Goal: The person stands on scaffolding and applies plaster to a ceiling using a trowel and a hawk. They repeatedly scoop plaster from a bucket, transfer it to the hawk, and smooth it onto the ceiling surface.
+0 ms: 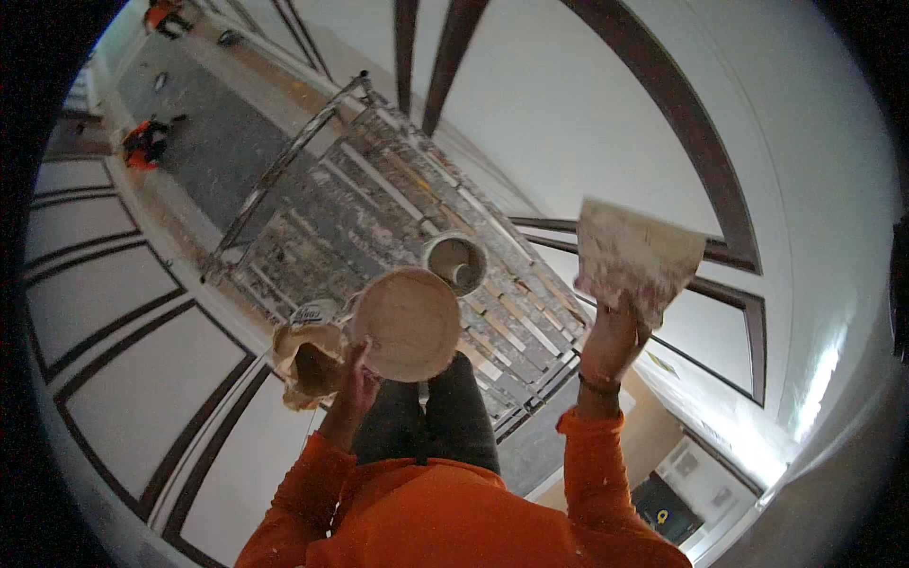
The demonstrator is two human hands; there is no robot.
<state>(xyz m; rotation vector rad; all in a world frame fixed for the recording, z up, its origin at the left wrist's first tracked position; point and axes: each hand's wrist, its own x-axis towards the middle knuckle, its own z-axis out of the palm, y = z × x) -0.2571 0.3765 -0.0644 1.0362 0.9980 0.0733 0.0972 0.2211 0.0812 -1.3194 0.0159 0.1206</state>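
My left hand (356, 381) grips the near left rim of a round bowl (407, 324), whose broad face is smeared pinkish beige. In my right hand (614, 352), raised near the right wall, is a wide, flat scraper (642, 254) coated with pale plaster. Its broad edge points up and away; my fingers close around the narrower end. Just beyond the bowl stands a bucket (480, 256) with greyish material inside, partly covered by the bowl. To the left of my left hand sits an open, crumpled bag (295, 346), its mouth dark inside.
I stand on a slatted, plaster-spattered scaffold platform (369, 208) with a metal end rail (289, 161). A white printed tub (314, 310) is beside the bag. Dark-trimmed white panels (142, 407) line both sides. Two people in orange, one a person (147, 144), are far below left.
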